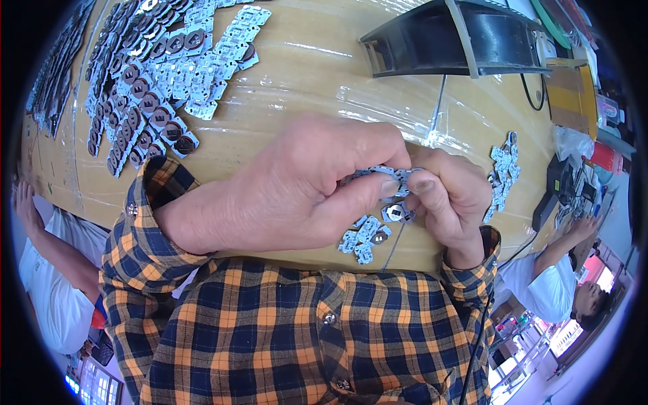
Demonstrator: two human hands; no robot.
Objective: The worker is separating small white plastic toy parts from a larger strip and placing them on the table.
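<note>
Over the near part of the table, both hands are closed at the same small circuit board panel (403, 177). My left hand (307, 179) pinches it between thumb and bent forefinger, covering much of it. From the other side, my right hand (455, 192) grips the panel's edge, its thumb close to the left thumb. A board with a round battery holder (396, 212) shows just below the thumbs; whether it joins the held panel, I cannot tell. Below the left fingers, a few small pale-blue circuit boards (364, 236) lie on the table, one with a round dark part.
Joined circuit board panels (152, 88) spread across the far left, beside a dark stack (61, 74). A smaller board pile (503, 172) lies right. Beyond stand a black curved housing (432, 40) and a cardboard box (570, 94). People sit left (61, 270) and right (550, 283).
</note>
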